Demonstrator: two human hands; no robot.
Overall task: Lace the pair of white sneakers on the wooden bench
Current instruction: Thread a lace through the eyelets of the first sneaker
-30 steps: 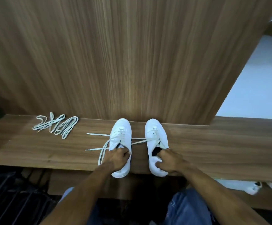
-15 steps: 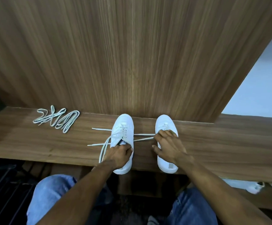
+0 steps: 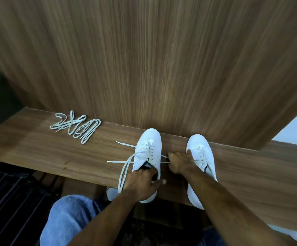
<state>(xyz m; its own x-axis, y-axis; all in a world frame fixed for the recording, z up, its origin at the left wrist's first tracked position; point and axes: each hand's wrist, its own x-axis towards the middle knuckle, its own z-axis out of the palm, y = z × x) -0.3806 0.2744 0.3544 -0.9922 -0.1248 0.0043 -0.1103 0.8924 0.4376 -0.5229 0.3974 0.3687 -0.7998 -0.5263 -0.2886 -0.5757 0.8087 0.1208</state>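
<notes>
**Sneakers side by side on the bench, both hands at the laces**

Sneakers, 2 of them, white and low-cut, are set on the wooden bench (image 3: 37, 150) with their toes against the wood-grain back panel (image 3: 144, 59) and their heels past the front edge. The left sneaker (image 3: 148, 151) is laced through its lower eyelets, and its pale lace ends (image 3: 126, 164) are trailed out to the left across the bench. Its dark collar is gripped by the left hand (image 3: 142, 181), fingers curled over the opening. The right sneaker (image 3: 201, 157) is also partly laced. Between the 2 shoes, the right hand (image 3: 178, 162) is curled into a fist around a lace end. A loose bundle of spare laces (image 3: 76, 127) is seen well apart at the far left.
</notes>
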